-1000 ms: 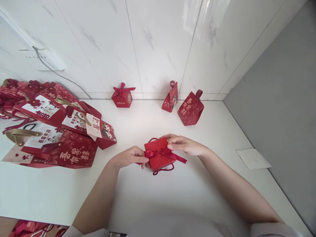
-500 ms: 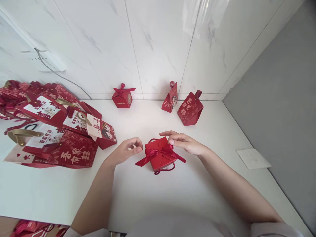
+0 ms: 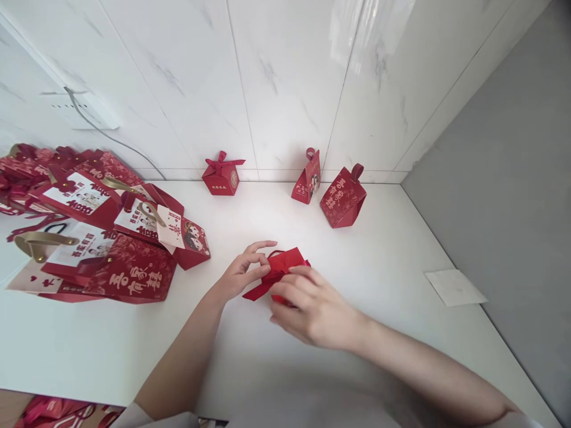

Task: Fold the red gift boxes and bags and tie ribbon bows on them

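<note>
A small red gift box (image 3: 289, 258) with a red ribbon bow lies on the white tabletop in front of me. My left hand (image 3: 244, 272) is at its left edge, fingers apart, with the thumb and a bent finger touching the box or its ribbon. One ribbon tail (image 3: 255, 292) sticks out below that hand. My right hand (image 3: 307, 306), smeared by motion, reaches over the front right of the box. It hides the bow's right side and the front cord handle, and whether its fingers grip anything is unclear.
Along the wall stand a bow-topped red box (image 3: 222, 175), a triangular red box (image 3: 307, 178) and a larger red box with a loop handle (image 3: 343, 197). Several red gift bags (image 3: 138, 267) crowd the left. A white paper (image 3: 455, 287) lies at right; a cable (image 3: 107, 138) hangs from the wall socket.
My right hand has swung from the box's far right corner down over its front right. My left hand has moved right, up to the box's left edge.
</note>
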Available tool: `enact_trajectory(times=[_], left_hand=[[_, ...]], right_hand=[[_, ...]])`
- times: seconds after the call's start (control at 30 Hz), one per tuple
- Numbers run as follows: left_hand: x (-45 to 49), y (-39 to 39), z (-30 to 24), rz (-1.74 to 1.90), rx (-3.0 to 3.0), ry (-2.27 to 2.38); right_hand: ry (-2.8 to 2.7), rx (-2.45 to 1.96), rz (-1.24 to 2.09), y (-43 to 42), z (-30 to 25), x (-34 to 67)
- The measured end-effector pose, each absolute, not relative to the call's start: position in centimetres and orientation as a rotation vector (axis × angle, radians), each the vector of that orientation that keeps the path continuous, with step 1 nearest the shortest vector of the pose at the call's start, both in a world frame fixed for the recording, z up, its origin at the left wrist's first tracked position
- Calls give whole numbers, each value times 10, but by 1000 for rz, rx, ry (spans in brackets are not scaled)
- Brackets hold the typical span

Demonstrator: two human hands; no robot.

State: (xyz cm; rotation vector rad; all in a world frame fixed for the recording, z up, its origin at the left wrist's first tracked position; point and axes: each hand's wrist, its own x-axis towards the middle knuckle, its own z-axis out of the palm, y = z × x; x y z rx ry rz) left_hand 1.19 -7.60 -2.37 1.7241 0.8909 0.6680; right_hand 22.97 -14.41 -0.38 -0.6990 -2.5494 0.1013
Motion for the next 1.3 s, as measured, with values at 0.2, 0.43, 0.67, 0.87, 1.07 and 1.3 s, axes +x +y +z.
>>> enact_trajectory(times=[0.2,0.43,0.67,0.87,1.07,1.3], left_hand=[[16,-78,-21,622,1553,804],[17,-77,-24,720,1459,872],[18,-81,-18,681,1693,987],[19,-86,-12,660,1932,1151],[19,-87,-10,658,1980,1211],[20,-93,-3,647,1939,1241]], right_hand=[[-2584,-630,-359,-152,-39,202],[-2565,-617,9,-146,-24,216],[-2625,-483,808,-137,23,259],[-2599,-524,1054,-132,39,283],[-2623,-542,1181,-134,37,283],[-2601,-620,1380,-141,44,292]])
